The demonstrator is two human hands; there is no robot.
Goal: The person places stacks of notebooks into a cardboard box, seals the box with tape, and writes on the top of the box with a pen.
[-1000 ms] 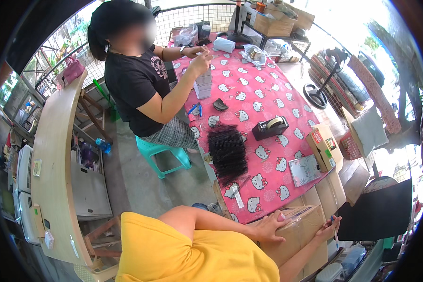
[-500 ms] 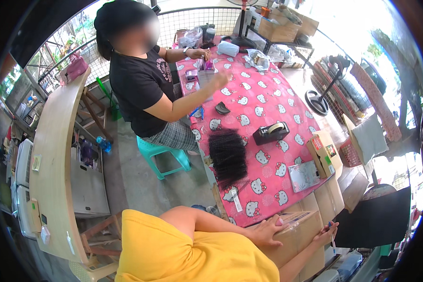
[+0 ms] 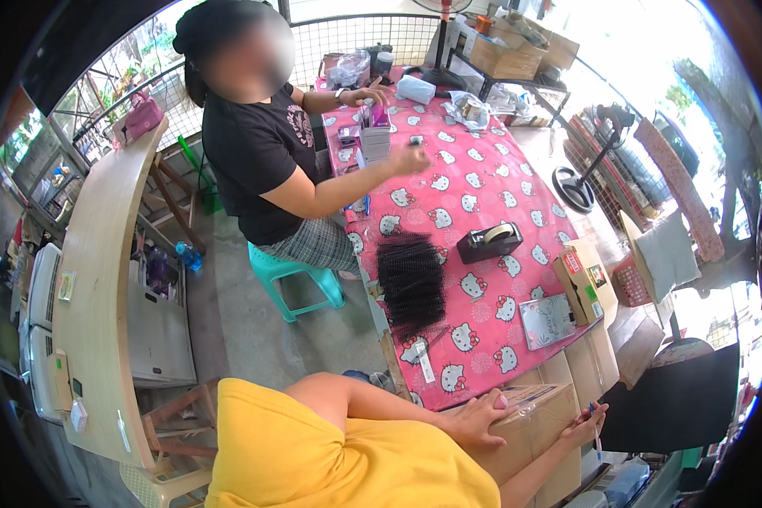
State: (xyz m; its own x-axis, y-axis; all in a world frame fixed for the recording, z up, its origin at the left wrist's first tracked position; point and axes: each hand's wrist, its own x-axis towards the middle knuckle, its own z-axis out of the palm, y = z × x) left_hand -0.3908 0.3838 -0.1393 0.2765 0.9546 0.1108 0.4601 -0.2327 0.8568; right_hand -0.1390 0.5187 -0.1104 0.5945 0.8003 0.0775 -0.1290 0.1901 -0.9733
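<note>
My left hand (image 3: 483, 421) lies on top of a brown cardboard box (image 3: 538, 427), its fingers spread; a small pink spot shows at its fingertips, too small to make out. At the box's right side, my right hand (image 3: 586, 426) is closed around a blue-and-white pen (image 3: 599, 442) that points downward. Beyond the box, a pile of thin black mesh-like strips (image 3: 411, 284) lies on the table with the pink cat-patterned cover (image 3: 483, 372). A small white label-like strip (image 3: 424, 362) sits near the table's front edge.
A co-worker (image 3: 271, 169) sits at the table's left on a turquoise stool (image 3: 292, 284), handling small purple and grey packs (image 3: 376, 135). A black tape dispenser (image 3: 489, 243), a notebook (image 3: 548, 322) and a yellow-brown carton (image 3: 586, 284) stand on the right side. A wooden counter (image 3: 102, 296) runs along the left.
The co-worker's nearer hand has moved slightly right and down over the table, with a small dark thing at its fingers. My hands stay almost in place.
</note>
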